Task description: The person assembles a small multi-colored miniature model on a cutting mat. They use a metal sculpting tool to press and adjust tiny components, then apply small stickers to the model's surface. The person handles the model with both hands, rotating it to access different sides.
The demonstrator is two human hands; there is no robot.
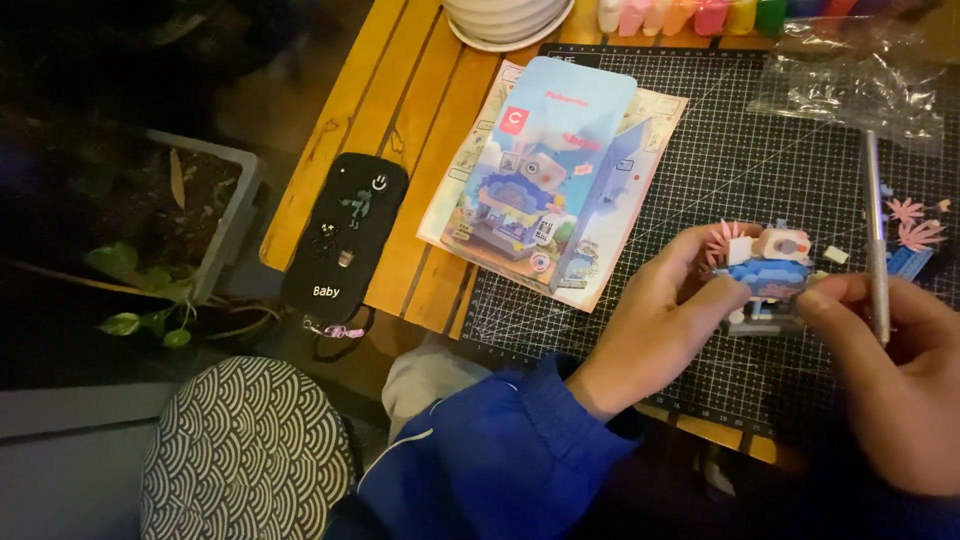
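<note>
Hands meet over the dark cutting mat [700, 130]: our left hand [665, 315] closes thumb and fingers round the small block model [765, 275] from its left side, while our right hand [890, 375] pinches its right edge and also carries a slim metal tool [875, 230] pointing away from us. We see the model sitting between both hands, just above the surface, nearer the left. Loose pink pieces [915, 225] lie beyond.

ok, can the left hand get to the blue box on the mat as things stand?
Probably yes. The left hand is busy gripping the small brick model, so it would have to let go first. The blue box lies just up and left of it on the booklet, with nothing between them.
</note>
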